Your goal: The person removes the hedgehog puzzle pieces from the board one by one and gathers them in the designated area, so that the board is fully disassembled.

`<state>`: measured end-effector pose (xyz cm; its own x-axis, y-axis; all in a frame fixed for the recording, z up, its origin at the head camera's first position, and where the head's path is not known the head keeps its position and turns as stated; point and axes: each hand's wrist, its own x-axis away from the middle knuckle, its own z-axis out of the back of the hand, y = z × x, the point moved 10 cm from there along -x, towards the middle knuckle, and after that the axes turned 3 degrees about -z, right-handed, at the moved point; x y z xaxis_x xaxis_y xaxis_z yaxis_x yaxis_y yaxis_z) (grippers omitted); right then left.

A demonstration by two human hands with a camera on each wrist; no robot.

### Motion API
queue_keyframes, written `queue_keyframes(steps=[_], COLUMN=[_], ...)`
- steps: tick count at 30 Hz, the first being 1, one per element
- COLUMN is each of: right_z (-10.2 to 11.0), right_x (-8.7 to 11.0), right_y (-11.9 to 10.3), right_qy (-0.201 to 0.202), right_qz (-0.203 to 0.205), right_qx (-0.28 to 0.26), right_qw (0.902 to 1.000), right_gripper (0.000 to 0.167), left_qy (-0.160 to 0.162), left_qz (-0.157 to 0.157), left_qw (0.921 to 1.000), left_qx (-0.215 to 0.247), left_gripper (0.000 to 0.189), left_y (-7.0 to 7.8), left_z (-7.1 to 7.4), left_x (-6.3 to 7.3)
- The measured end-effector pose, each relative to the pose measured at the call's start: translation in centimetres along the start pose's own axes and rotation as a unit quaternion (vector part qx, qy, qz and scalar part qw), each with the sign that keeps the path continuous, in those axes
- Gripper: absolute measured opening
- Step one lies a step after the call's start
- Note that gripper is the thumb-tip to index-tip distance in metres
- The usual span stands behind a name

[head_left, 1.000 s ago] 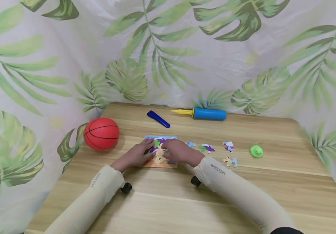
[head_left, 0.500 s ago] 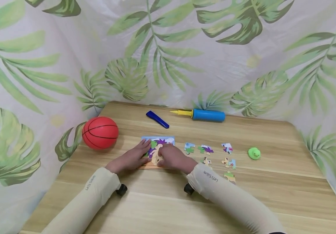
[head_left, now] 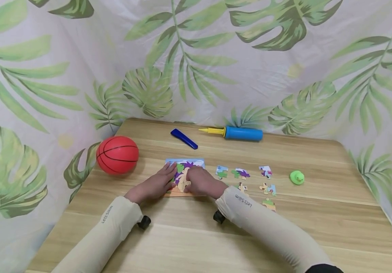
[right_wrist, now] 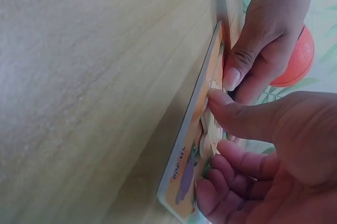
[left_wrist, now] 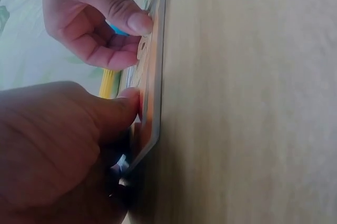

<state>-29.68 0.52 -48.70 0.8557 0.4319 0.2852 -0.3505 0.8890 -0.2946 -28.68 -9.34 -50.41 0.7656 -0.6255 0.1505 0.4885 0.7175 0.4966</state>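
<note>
A small cartoon jigsaw puzzle board (head_left: 178,193) with a blue top edge and orange bottom lies in front of me. My left hand (head_left: 153,184) rests on its left side, fingers extended over the picture and thumb at the lower part. From the right, my right hand (head_left: 205,182) reaches onto the board with curled fingers. In the right wrist view, its thumb and forefinger pinch a tan puzzle piece (right_wrist: 206,129) at the board's surface; the palm hides part of the picture. Several loose puzzle pieces (head_left: 241,173) lie to the right of the board.
A red toy basketball (head_left: 117,155) sits at the table's left. Behind the board lie a dark blue flat strip (head_left: 184,138) and a blue hand pump (head_left: 243,133) with a yellow nozzle. A green rubber duck (head_left: 297,177) stands right of the loose pieces.
The right hand has shifted slightly down and left over the board, exposing more loose pieces to its right. The left hand stays on the board's left side.
</note>
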Motion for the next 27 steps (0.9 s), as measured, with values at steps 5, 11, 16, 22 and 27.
queue_keyframes(steps=[5, 11, 16, 22, 27], right_z=[-0.1, 0.0, 0.8, 4.3, 5.6], right_x=[-0.1, -0.2, 0.8, 4.8, 9.0], right_y=[0.1, 0.2, 1.6, 6.3, 11.4], right_qy=[-0.005, 0.010, 0.033, 0.064, 0.054], right_qz=[-0.015, 0.020, 0.060, 0.062, 0.024], right_qx=[-0.004, -0.053, -0.135, -0.168, -0.169], right_qw=[0.9999, 0.9983, 0.9884, 0.9817, 0.9838], right_gripper=[0.028, 0.026, 0.010, 0.010, 0.011], left_qy=[-0.013, -0.016, -0.021, -0.035, -0.052], left_qz=[-0.014, -0.030, -0.049, -0.053, -0.035], left_qw=[0.9998, 0.9994, 0.9984, 0.9973, 0.9966], left_qx=[0.005, 0.007, 0.019, 0.038, 0.053], left_gripper=[0.060, 0.059, 0.060, 0.062, 0.066], left_y=[0.1, 0.2, 0.3, 0.1, -0.5], left_z=[-0.2, -0.4, -0.9, -1.0, -0.7], left_x=[0.1, 0.1, 0.1, 0.3, 0.5])
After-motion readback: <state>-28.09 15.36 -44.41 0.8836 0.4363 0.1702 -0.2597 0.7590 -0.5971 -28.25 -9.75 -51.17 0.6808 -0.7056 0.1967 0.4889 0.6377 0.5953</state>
